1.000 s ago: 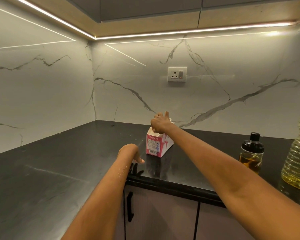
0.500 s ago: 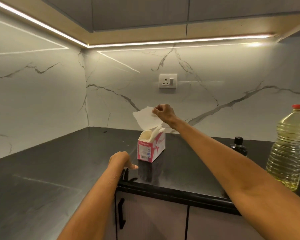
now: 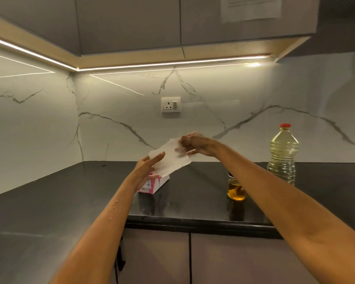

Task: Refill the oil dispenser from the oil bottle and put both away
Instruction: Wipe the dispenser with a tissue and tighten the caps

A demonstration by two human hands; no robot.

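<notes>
Meanwhile, both hands spread a thin white paper tissue above the pink-and-white cardboard tissue box, likely for wiping | right hand pinched its top corner; left hand, fingers loosely open, steadied the lower edge | small glass oil dispenser and capped clear plastic oil bottle waited right of the box, untouched.

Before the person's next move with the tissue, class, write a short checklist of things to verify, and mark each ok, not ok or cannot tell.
1. White paper tissue held by both hands: ok; right hand pinches its top, left hand supports its lower edge.
2. Pink and white tissue box standing on the black countertop: ok.
3. Clear plastic oil bottle capped with its red lid: ok.
4. Small glass oil dispenser closed: cannot tell; the right forearm hides its top.
5. Spilled oil on the countertop: cannot tell.
</notes>
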